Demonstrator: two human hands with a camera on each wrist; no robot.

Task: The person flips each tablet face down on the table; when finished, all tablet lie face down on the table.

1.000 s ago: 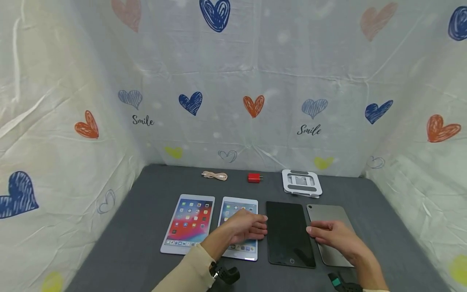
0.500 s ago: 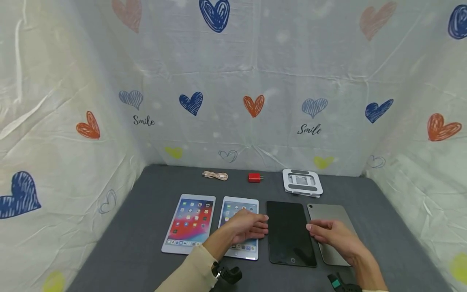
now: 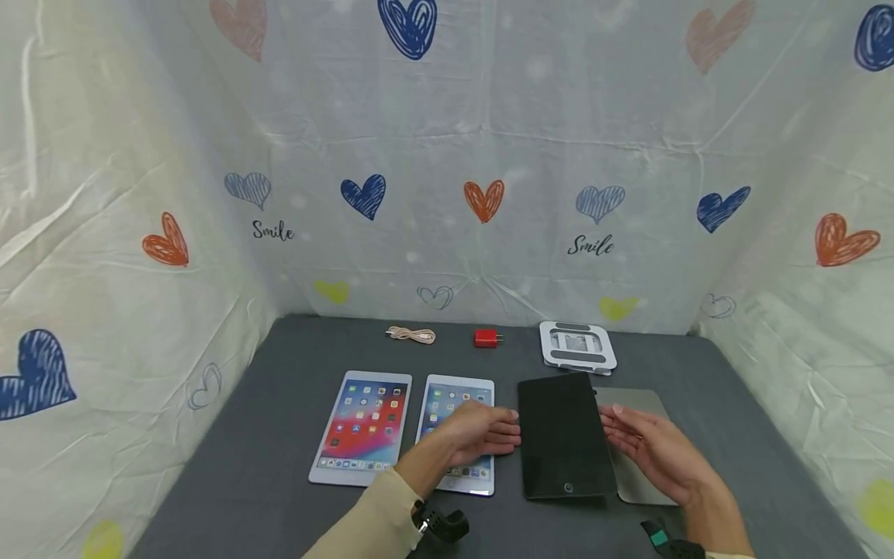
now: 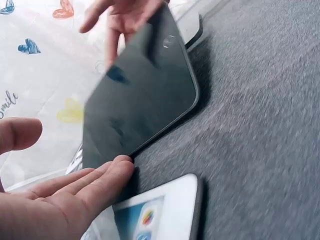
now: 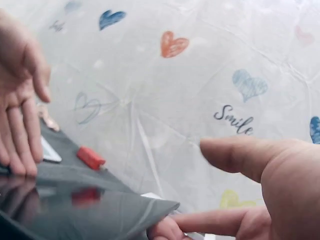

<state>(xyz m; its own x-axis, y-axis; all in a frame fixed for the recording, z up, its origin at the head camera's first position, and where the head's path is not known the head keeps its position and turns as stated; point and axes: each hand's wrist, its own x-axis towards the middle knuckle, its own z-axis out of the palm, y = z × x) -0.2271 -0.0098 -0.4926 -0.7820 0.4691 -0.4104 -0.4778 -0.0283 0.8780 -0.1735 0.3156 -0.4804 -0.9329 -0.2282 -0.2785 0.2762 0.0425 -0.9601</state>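
Observation:
The black tablet (image 3: 564,442) is tilted on the grey table, its right edge raised and its left edge low. My right hand (image 3: 653,450) has its fingers at and under the raised edge; in the right wrist view the thumb (image 5: 230,154) stands apart from the tablet. With fingers extended, my left hand (image 3: 482,431) touches the low left edge with its fingertips (image 4: 122,165), its thumb held away. Under my left hand lies a white tablet (image 3: 482,485) with a lit screen. A grey tablet (image 3: 642,398), back up, lies partly hidden behind the right hand and black tablet.
Another white tablet (image 3: 366,423) with a lit screen lies at the left. Along the back are a coiled cable (image 3: 412,335), a red charger plug (image 3: 486,338) and a folded white stand (image 3: 578,348). A heart-printed curtain (image 3: 419,256) surrounds the table.
The black tablet lay flat; its right side is now lifted and it has shifted slightly right. My right thumb has come away from its edge. The left hand has moved slightly right.

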